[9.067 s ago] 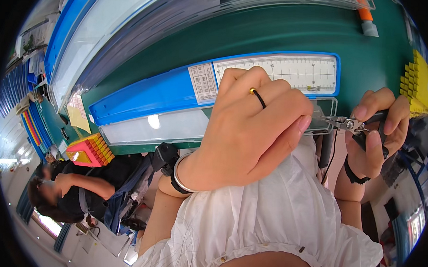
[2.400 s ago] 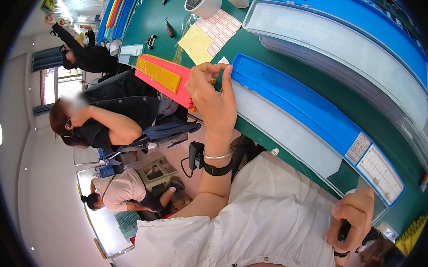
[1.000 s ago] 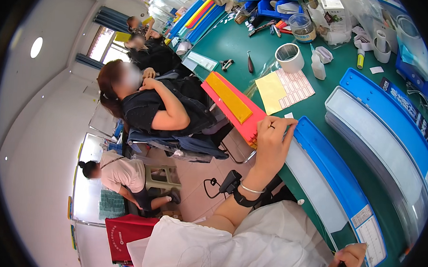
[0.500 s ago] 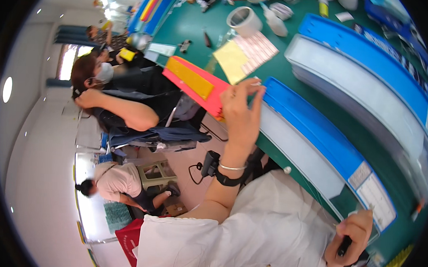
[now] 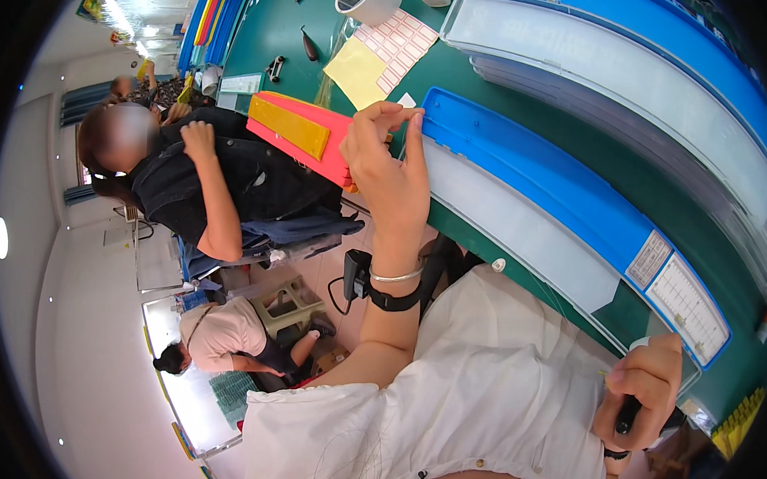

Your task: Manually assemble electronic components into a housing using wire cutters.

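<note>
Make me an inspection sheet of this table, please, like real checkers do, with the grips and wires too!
Surface: green table, in use.
Job's things: box lying open, blue one side, clear and white the other; black handle.
Clutter: roll, label sheet, yellow paper, pink-and-yellow block, case stack.
Grips: left grip pinched at the box's left end, contents unclear; right grip closed round the handle.
Cables: black cord hanging near the left wrist.
Surroundings: person in black; another in a pale shirt, bending.
</note>
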A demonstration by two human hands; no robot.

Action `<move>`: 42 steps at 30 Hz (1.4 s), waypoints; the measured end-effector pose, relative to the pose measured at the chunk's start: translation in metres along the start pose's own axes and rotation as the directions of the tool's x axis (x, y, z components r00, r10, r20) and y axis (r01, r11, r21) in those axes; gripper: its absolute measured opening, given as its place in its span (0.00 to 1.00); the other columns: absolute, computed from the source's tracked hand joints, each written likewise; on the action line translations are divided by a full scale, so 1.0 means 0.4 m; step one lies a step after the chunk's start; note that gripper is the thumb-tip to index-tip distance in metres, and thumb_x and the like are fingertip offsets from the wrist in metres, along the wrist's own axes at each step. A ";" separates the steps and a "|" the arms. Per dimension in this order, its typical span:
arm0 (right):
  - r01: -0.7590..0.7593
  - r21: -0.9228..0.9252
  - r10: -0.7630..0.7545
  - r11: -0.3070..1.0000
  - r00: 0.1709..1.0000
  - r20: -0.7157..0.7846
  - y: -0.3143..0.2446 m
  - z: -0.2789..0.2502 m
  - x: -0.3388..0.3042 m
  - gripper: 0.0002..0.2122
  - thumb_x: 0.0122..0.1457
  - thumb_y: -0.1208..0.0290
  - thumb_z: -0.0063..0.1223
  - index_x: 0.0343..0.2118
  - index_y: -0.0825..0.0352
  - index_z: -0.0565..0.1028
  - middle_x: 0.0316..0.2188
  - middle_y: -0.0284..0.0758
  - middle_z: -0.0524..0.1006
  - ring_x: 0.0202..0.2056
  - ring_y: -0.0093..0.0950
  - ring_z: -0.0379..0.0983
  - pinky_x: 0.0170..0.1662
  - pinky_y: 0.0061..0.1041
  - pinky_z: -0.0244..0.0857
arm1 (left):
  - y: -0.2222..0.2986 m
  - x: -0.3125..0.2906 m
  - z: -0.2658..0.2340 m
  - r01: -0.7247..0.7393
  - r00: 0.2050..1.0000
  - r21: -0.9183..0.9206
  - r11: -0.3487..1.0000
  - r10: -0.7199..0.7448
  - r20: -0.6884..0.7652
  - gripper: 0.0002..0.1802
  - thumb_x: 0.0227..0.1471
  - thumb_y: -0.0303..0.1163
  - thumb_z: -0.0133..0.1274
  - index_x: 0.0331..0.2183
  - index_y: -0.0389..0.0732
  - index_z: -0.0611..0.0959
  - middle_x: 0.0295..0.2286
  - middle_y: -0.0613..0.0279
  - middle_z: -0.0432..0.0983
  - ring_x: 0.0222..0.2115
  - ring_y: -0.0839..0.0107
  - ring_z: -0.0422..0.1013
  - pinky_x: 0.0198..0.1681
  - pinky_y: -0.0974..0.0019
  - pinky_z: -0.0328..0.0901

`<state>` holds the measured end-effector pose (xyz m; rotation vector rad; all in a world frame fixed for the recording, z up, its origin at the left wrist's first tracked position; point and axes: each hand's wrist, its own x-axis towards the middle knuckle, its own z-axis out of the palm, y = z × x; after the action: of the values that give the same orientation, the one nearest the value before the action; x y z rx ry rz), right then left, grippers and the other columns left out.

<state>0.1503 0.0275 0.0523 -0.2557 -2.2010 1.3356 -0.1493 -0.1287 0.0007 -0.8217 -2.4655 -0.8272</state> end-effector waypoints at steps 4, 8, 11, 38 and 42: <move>-0.014 0.007 0.014 1.000 1.000 -0.002 0.000 0.007 -0.002 0.12 0.47 0.88 0.49 0.34 0.65 0.71 0.27 0.37 0.69 0.27 0.31 0.61 0.33 0.30 0.55 | -0.021 -0.007 0.010 0.012 0.999 -0.099 0.995 -0.015 -0.033 0.11 0.55 0.28 0.61 0.38 0.38 0.75 0.32 0.61 0.83 0.37 0.62 0.70 0.46 0.60 0.57; -0.054 -0.012 0.054 0.998 0.998 -0.034 -0.001 0.009 -0.009 0.23 0.29 0.85 0.61 0.35 0.61 0.74 0.30 0.35 0.72 0.27 0.32 0.63 0.30 0.31 0.57 | -0.021 -0.008 0.007 0.020 1.000 -0.085 0.996 -0.021 -0.021 0.11 0.55 0.27 0.61 0.37 0.38 0.75 0.32 0.62 0.83 0.36 0.61 0.68 0.46 0.59 0.57; -0.051 -0.006 0.051 0.999 0.998 -0.032 -0.002 0.005 -0.009 0.23 0.29 0.84 0.62 0.35 0.61 0.74 0.30 0.35 0.72 0.27 0.32 0.63 0.30 0.31 0.57 | -0.016 -0.005 0.006 0.024 0.999 -0.061 0.998 -0.025 -0.025 0.11 0.54 0.27 0.61 0.35 0.38 0.74 0.32 0.62 0.83 0.35 0.61 0.66 0.45 0.59 0.57; -0.032 0.026 0.034 0.999 0.998 -0.051 0.011 0.009 -0.008 0.22 0.30 0.81 0.63 0.35 0.63 0.75 0.30 0.36 0.72 0.26 0.31 0.64 0.28 0.30 0.57 | -0.004 0.006 0.000 0.000 0.999 0.032 0.999 -0.001 0.039 0.16 0.55 0.26 0.62 0.32 0.38 0.67 0.31 0.56 0.84 0.29 0.71 0.72 0.40 0.69 0.63; -0.007 0.042 0.009 0.999 0.999 -0.051 0.016 0.008 -0.005 0.21 0.31 0.81 0.63 0.35 0.64 0.75 0.30 0.37 0.73 0.26 0.31 0.65 0.28 0.30 0.58 | -0.010 0.007 0.001 -0.017 0.999 0.004 1.000 0.017 0.042 0.16 0.55 0.25 0.62 0.32 0.39 0.67 0.31 0.56 0.84 0.29 0.74 0.71 0.39 0.71 0.64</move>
<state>0.1495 0.0272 0.0450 -0.2804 -2.1293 1.3631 -0.1541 -0.1298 0.0003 -0.8652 -2.4924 -0.8062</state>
